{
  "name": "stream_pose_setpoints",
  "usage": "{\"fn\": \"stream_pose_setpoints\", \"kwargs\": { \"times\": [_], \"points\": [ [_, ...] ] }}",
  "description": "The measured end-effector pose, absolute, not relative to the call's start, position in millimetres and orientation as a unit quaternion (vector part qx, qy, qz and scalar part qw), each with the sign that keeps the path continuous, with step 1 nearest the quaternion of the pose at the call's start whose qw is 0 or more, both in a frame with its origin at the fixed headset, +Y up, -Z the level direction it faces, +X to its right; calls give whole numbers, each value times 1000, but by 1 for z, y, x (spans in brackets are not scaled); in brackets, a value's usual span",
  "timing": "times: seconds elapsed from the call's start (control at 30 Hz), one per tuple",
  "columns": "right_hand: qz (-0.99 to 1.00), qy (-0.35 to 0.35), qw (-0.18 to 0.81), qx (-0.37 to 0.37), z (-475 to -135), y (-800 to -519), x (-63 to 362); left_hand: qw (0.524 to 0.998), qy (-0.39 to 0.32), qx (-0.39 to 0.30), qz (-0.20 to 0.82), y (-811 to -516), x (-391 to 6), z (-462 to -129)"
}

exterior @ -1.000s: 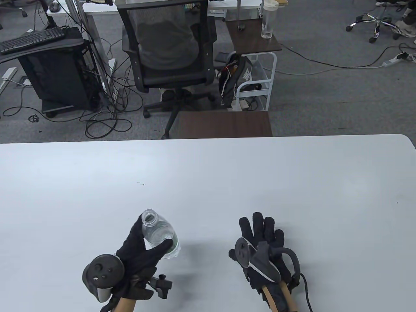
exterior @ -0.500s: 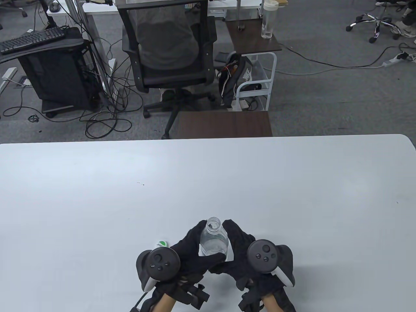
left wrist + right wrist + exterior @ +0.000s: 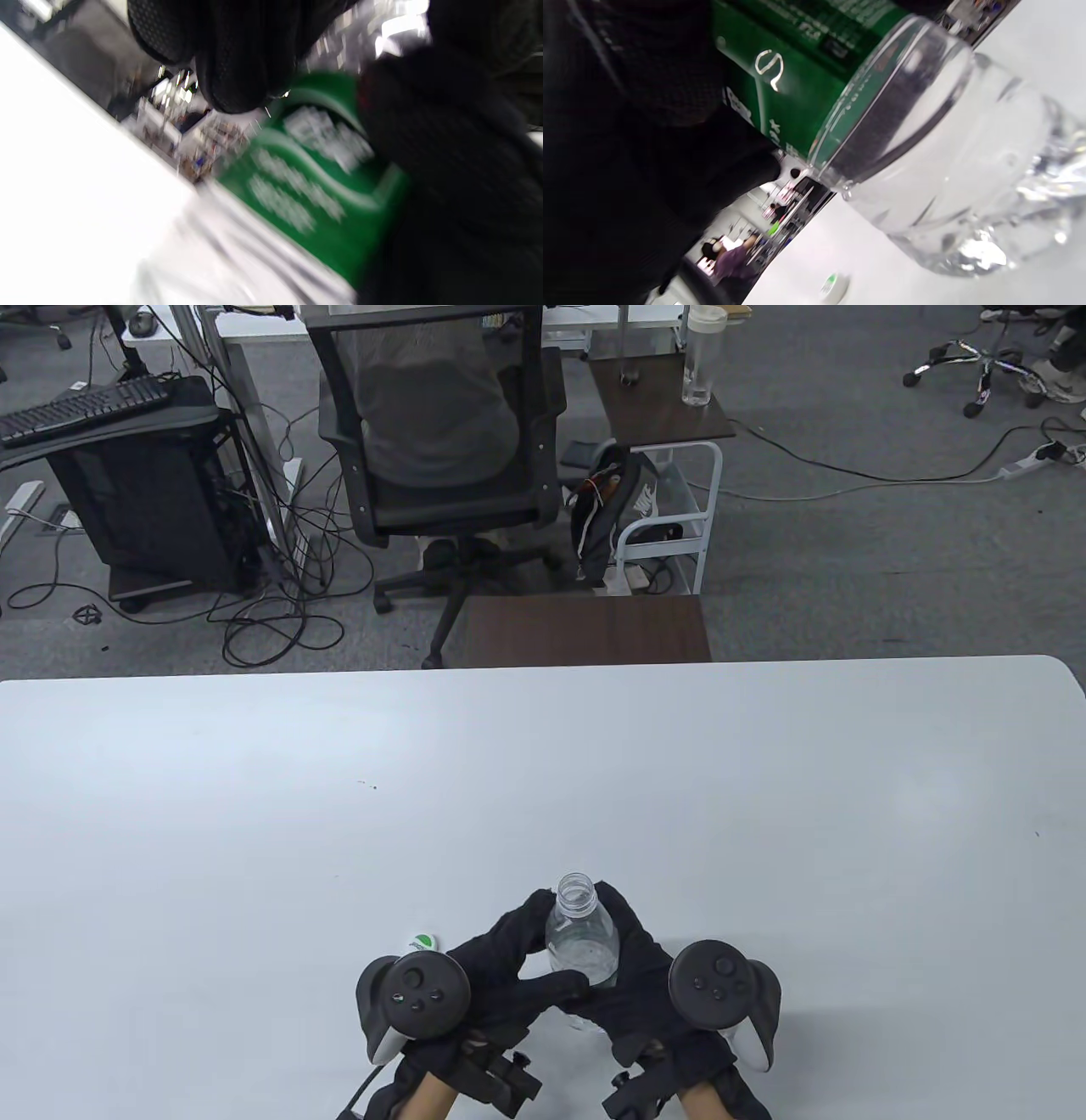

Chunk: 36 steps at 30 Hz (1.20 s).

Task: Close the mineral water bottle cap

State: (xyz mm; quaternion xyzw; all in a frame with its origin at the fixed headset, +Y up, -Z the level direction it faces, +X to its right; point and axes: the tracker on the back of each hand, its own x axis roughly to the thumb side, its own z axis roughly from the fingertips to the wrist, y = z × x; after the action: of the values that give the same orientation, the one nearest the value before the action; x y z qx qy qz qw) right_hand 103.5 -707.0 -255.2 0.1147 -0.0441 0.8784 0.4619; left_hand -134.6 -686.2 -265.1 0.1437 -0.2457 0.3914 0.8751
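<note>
A clear mineral water bottle [image 3: 581, 937] with a green label and an open neck stands near the table's front edge, held between both hands. My left hand [image 3: 501, 963] grips its left side, thumb across the front. My right hand [image 3: 640, 976] grips its right side. The white and green cap [image 3: 422, 941] lies on the table just left of my left hand, beside the tracker. The left wrist view shows the green label [image 3: 314, 186], blurred, between gloved fingers. The right wrist view shows the label [image 3: 793, 72], the bottle's clear lower body [image 3: 950, 182] and the cap [image 3: 833, 286] on the table.
The white table [image 3: 543, 780] stretches wide around the hands. Beyond its far edge are an office chair [image 3: 441, 449], a dark side table [image 3: 585, 628], a small cart [image 3: 662, 492] and cables on the floor.
My left hand carried the bottle from the left to the middle, uncovering the cap on the table. My right hand lifted off the table and gripped the bottle's right side. Both then shifted slightly right.
</note>
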Motion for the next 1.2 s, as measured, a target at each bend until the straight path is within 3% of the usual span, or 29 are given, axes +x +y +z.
{"fn": "stream_pose_setpoints", "kwargs": {
  "times": [0.07, 0.23, 0.33, 0.57, 0.7, 0.93, 1.2],
  "points": [
    [879, -52, 462, 107, -257, -708, 112, 896, -236, 136, 350, -683, -148, -271],
    [879, -71, 465, 72, -263, -711, 130, 903, -169, 98, 383, -694, -192, -288],
    [878, -98, 465, 55, -262, -708, 137, 916, -134, 110, 361, -699, -215, -292],
    [855, -122, 503, 28, -261, -713, 154, 977, -33, 121, 171, -706, -245, -298],
    [867, -125, 481, 23, -263, -715, 153, 993, 9, 77, 93, -711, -245, -303],
    [869, -126, 478, 32, -261, -715, 149, 999, -43, -22, 20, -731, -217, -314],
    [870, -124, 475, 38, -261, -715, 147, 991, -47, -109, -64, -750, -189, -321]
  ]
}}
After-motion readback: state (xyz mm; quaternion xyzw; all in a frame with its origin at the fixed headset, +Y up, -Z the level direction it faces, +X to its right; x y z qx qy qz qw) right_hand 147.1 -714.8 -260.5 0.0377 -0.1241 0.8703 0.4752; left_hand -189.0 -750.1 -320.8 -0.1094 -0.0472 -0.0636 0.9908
